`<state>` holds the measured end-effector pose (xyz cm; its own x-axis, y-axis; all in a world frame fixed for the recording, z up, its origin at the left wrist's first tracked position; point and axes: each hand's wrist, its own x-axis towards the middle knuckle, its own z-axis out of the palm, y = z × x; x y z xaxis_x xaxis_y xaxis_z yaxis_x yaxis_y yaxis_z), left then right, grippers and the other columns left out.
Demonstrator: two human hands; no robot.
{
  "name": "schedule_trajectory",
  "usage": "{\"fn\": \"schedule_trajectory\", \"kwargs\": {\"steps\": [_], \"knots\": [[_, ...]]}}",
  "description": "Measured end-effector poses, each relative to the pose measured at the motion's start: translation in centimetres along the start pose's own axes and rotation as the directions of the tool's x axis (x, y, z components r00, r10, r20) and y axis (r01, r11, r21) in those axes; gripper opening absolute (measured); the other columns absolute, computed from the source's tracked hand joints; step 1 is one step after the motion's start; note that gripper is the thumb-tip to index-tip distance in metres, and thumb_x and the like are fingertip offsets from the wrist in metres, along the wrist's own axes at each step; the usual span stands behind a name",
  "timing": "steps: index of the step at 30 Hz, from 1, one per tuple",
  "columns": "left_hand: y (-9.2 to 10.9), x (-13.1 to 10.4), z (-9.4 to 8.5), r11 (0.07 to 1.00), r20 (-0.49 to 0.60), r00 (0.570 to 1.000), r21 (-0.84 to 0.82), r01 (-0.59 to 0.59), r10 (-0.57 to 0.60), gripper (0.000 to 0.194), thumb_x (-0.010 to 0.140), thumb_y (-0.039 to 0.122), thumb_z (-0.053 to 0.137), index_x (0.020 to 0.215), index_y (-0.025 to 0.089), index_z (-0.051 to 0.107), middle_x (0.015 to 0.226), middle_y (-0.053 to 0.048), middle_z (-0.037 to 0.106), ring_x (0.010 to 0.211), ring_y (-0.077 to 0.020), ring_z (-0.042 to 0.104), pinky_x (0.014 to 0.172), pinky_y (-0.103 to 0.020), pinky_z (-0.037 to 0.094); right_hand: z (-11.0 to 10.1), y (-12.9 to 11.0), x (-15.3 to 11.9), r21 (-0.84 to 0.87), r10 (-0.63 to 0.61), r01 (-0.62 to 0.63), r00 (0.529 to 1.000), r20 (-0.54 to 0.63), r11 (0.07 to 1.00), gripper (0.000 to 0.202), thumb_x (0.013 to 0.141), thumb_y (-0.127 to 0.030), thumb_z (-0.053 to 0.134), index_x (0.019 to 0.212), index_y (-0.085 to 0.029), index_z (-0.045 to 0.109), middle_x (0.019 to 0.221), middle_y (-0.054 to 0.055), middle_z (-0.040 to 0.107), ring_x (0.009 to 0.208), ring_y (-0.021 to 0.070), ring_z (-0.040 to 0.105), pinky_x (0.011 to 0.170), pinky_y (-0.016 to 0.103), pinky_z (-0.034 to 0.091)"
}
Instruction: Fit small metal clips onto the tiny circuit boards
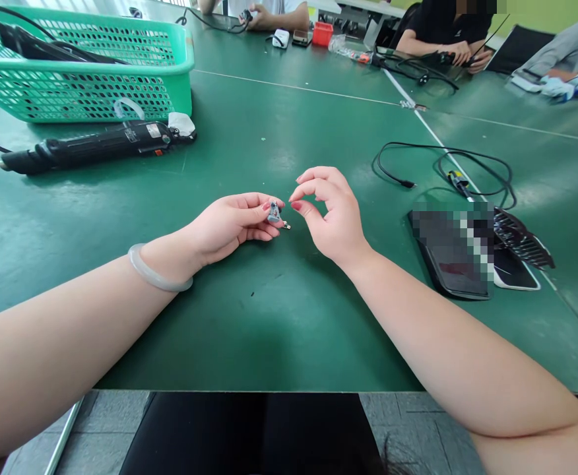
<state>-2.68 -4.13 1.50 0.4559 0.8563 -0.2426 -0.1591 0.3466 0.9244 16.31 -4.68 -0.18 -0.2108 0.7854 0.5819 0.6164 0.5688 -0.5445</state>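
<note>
1. The left hand [234, 221] is lying on its side on the dark green table top [269, 316], wearing a pale translucent bangle [156, 276] at the wrist, and its fingers are curling in round a small grey metal part with short prongs [276, 214].
2. That small part is sitting pinched between the left thumb and fingertips, just above the table surface, with its prongs pointing towards the right hand [331, 218].
3. The right hand is hovering just beside the part, apart from it; its thumb and forefinger are bending towards each other in a loose ring with a narrow gap between the tips, and they are gripping nothing (the other fingers are arching above).
4. A long black electric screwdriver [96, 145] is lying on the table to the far left, well apart from both hands, just in front of a turquoise perforated plastic basket [86, 79].
5. To the right, a black cable [442, 165] is looping on the table beside a dark flat phone [454, 254], whose upper part is blurred.
6. Other people's hands and arms [460, 53] are resting at the far edge of the table, among more cables and a small red box [322, 33].
</note>
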Motion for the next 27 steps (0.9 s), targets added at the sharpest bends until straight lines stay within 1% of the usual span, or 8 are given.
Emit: {"fn": "schedule_trajectory", "kwargs": {"steps": [3, 6, 10, 15, 19, 22, 25, 27], "knots": [[0.2, 0.3, -0.2, 0.983, -0.098, 0.995, -0.184, -0.01, -0.008, 0.013, 0.087, 0.01, 0.053, 0.091, 0.009, 0.065, 0.074, -0.004, 0.064, 0.067, -0.0089, 0.063, 0.066, -0.02, 0.053, 0.4, 1.2, 0.0, -0.035, 0.087, -0.085, 0.995, 0.043, 0.996, 0.015, 0.085, -0.016, 0.056, 0.085, -0.023, 0.069, 0.108, 0.006, 0.059, 0.106, 0.0226, 0.055, 0.095, 0.045, 0.045], [0.2, 0.6, -0.4, 0.953, -0.135, 0.99, -0.301, -0.011, -0.031, 0.015, 0.089, 0.01, 0.049, 0.085, 0.009, 0.063, 0.073, -0.004, 0.062, 0.067, -0.0078, 0.062, 0.067, -0.019, 0.054, 1.0, 2.0, -0.2, -0.105, 0.147, -0.135, 0.982, 0.121, 0.985, 0.008, 0.079, -0.018, 0.066, 0.081, -0.024, 0.072, 0.108, 0.005, 0.059, 0.105, 0.0236, 0.053, 0.099, 0.049, 0.042], [0.2, 0.5, -0.2, 0.978, -0.12, 0.992, -0.209, 0.0, -0.026, 0.014, 0.088, 0.01, 0.051, 0.091, 0.008, 0.064, 0.071, -0.004, 0.062, 0.064, -0.0093, 0.062, 0.064, -0.02, 0.054, 1.3, 2.0, -0.4, -0.166, 0.161, -0.129, 0.968, 0.191, 0.978, 0.008, 0.08, -0.021, 0.069, 0.082, -0.026, 0.075, 0.112, 0.005, 0.058, 0.103, 0.0234, 0.051, 0.097, 0.05, 0.043], [0.1, 0.3, -0.1, 0.992, -0.123, 0.992, -0.122, -0.012, -0.003, 0.016, 0.087, 0.011, 0.053, 0.097, 0.008, 0.066, 0.075, -0.007, 0.065, 0.065, -0.0115, 0.065, 0.065, -0.023, 0.055, 1.3, 1.8, -0.4, -0.159, 0.122, -0.087, 0.966, 0.227, 0.983, 0.017, 0.084, -0.02, 0.064, 0.089, -0.03, 0.076, 0.117, 0.005, 0.059, 0.104, 0.0241, 0.048, 0.094, 0.051, 0.043], [0.0, 0.3, -0.2, 0.996, -0.093, 0.996, -0.088, -0.01, 0.002, 0.016, 0.087, 0.01, 0.054, 0.098, 0.008, 0.065, 0.077, -0.007, 0.066, 0.066, -0.0109, 0.065, 0.068, -0.023, 0.055, 1.2, 1.6, -0.2, -0.173, 0.127, -0.084, 0.959, 0.254, 0.981, 0.015, 0.083, -0.019, 0.064, 0.079, -0.027, 0.075, 0.114, 0.004, 0.063, 0.108, 0.0262, 0.048, 0.093, 0.051, 0.042], [0.0, 0.3, -0.1, 0.999, -0.078, 0.997, -0.043, 0.005, -0.009, 0.015, 0.088, 0.01, 0.054, 0.098, 0.009, 0.064, 0.079, -0.007, 0.068, 0.067, -0.0104, 0.066, 0.069, -0.022, 0.054, 1.0, 1.3, 0.0, -0.153, 0.121, -0.087, 0.967, 0.224, 0.984, 0.015, 0.083, -0.015, 0.062, 0.077, -0.024, 0.072, 0.104, 0.004, 0.067, 0.103, 0.0245, 0.053, 0.091, 0.047, 0.043], [0.0, 0.2, 0.0, 1.0, -0.063, 0.998, 0.008, 0.016, -0.015, 0.013, 0.088, 0.01, 0.056, 0.098, 0.009, 0.064, 0.082, -0.008, 0.07, 0.066, -0.0096, 0.065, 0.067, -0.021, 0.054, 0.5, 0.6, 0.1, -0.072, 0.098, -0.091, 0.989, 0.108, 0.993, 0.016, 0.085, -0.015, 0.058, 0.079, -0.024, 0.07, 0.09, 0.002, 0.069, 0.092, 0.0212, 0.057, 0.088, 0.042, 0.045], [0.0, 0.2, 0.1, 0.998, -0.039, 0.999, 0.052, 0.021, -0.019, 0.013, 0.087, 0.012, 0.058, 0.097, 0.009, 0.066, 0.082, -0.008, 0.07, 0.064, -0.0092, 0.064, 0.064, -0.021, 0.053, 0.3, 0.1, 0.1, -0.01, 0.083, -0.083, 0.996, 0.042, 0.997, 0.015, 0.087, -0.019, 0.057, 0.081, -0.024, 0.069, 0.085, 0.001, 0.068, 0.089, 0.0198, 0.058, 0.086, 0.04, 0.046]]}}
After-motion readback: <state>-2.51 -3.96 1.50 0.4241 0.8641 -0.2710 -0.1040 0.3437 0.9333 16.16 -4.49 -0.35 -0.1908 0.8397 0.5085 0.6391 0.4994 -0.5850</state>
